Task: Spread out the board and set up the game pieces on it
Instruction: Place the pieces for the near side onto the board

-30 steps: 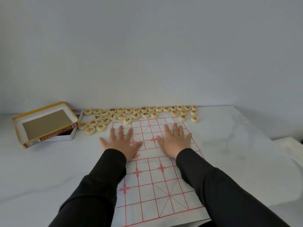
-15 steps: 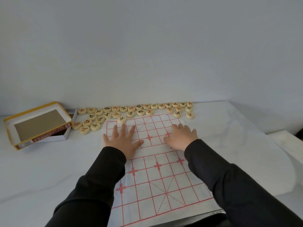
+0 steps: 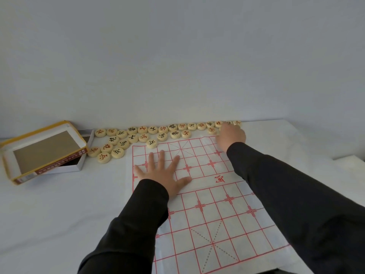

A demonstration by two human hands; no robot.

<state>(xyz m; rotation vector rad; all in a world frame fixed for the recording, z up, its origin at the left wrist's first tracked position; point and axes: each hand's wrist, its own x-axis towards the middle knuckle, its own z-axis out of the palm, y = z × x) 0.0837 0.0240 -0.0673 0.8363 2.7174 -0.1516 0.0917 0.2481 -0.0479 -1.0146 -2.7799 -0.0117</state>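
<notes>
From the camera on my head I look down on the board (image 3: 207, 194), a thin paper sheet with a red grid, lying flat on the white table (image 3: 59, 214) with its long axis running away from me toward the wall (image 3: 177, 56); it looks fully spread, so I judge the unfolding done and the placing of pieces the step now in hand. My left hand (image 3: 164, 175) lies palm down on the board's far left part, fingers (image 3: 162, 157) spread wide and flat on the paper, pinching nothing, pinning the sheet. My right hand (image 3: 232, 136) reaches past the board's far right corner into the row of pieces (image 3: 164, 129), pale round discs with red or black characters that lie in a loose band just beyond the board's far edge, between it and the wall, with none yet on the grid. The back of that hand hides its fingertips, so I cannot tell whether they are pinching a disc or only touching one; they sit right at the discs of the band's right end. So the pieces lie straight ahead of my right fingers and touching or nearly so, while from my left hand they are farther off, beyond the board's far edge; the right hand is the nearer one for that end. The open box (image 3: 45, 153) sits left of the board's far corner, beside the band's left end, well apart from both hands.
</notes>
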